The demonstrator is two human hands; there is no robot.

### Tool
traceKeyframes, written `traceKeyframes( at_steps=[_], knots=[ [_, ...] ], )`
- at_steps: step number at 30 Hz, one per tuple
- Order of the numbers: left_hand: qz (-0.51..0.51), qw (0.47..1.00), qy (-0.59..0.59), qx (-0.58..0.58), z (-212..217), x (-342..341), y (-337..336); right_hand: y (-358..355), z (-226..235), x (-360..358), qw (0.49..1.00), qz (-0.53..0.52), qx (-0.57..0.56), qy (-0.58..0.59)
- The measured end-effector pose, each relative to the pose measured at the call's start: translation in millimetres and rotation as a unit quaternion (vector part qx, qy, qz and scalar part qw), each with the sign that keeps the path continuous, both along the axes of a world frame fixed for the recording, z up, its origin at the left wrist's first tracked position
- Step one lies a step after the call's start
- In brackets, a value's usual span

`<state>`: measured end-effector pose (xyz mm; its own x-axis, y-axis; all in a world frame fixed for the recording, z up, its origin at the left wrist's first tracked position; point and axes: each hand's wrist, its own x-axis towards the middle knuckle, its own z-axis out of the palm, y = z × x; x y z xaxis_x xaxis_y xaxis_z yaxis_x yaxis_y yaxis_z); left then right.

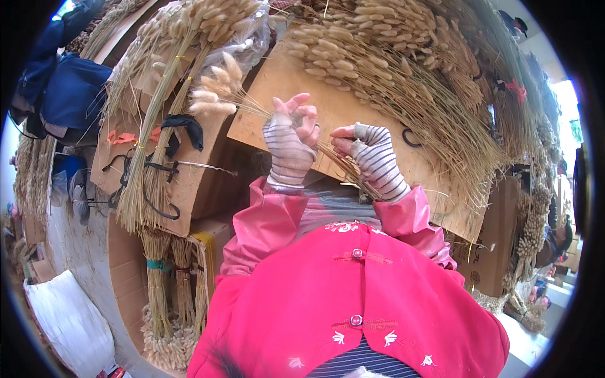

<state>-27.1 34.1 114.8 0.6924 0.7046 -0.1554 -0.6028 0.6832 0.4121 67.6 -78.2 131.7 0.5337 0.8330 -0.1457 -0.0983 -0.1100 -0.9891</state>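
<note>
The left hand (291,132) has its fingers closed around the stems of a small bunch of fluffy grass (217,91). Relative to this hand, the seed heads point to 10 o'clock and the stem ends to 4 o'clock. The right hand (364,142) is at the lower stems, fingertips drawn together; whether they grip a stem cannot be told. A grass pile (403,69) lies on the tabletop (290,79) at 1 o'clock. The brown carton (488,246) at 4 o'clock bears dark marks, too small to read.

Grass heads (217,88) look fluffy and matt, the board (290,75) smooth wood, the sleeves (268,220) glossy, the gloves (288,150) knitted cloth.
</note>
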Motion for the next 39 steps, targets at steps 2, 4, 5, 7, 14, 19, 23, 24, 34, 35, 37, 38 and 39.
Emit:
traceKeyframes(
  at_steps=[2,4,5,7,14,19,23,24,34,35,37,38,39],
  knots=[
    [0.038,0.999,0.033,0.019,-3,2,-4,-7,-13,2,1.0,-0.002,0.016,-0.025],
    [0.056,0.996,0.065,0.012,-6,3,-2,-17,-25,12,0.995,-0.017,-0.064,-0.071],
    [0.055,0.996,0.064,0.009,-7,2,0,-24,-30,19,0.991,-0.015,-0.104,-0.086],
    [0.059,0.995,0.074,0.028,-9,-1,4,-33,-34,39,0.933,0.044,-0.241,-0.263],
    [0.099,0.989,0.111,0.028,-11,5,6,-43,-2,39,0.831,0.064,-0.068,-0.549],
    [0.109,0.985,0.131,-0.005,-14,8,10,-24,-10,-2,0.858,0.075,0.015,-0.508],
    [0.098,0.987,0.124,-0.006,-18,1,14,-21,-14,-4,0.85,0.057,0.007,-0.524],
    [0.093,0.988,0.122,0.004,-18,1,14,-21,-14,-3,0.846,0.056,-0.009,-0.53],
    [0.116,0.987,0.112,0.013,-13,-1,13,-28,-25,-1,0.877,-0.024,0.047,-0.478],
    [0.123,0.985,0.119,0.012,-13,-2,14,-31,-21,5,0.863,-0.028,0.03,-0.504],
    [0.129,0.983,0.125,0.019,-13,-4,15,-41,-8,21,0.796,0.011,-0.169,-0.581],
    [0.132,0.983,0.124,0.009,-13,-5,16,-48,1,34,0.71,0.07,-0.375,-0.592],
    [0.127,0.985,0.116,0.006,-13,-5,17,-53,11,48,0.675,0.068,-0.476,-0.56]
  ],
)
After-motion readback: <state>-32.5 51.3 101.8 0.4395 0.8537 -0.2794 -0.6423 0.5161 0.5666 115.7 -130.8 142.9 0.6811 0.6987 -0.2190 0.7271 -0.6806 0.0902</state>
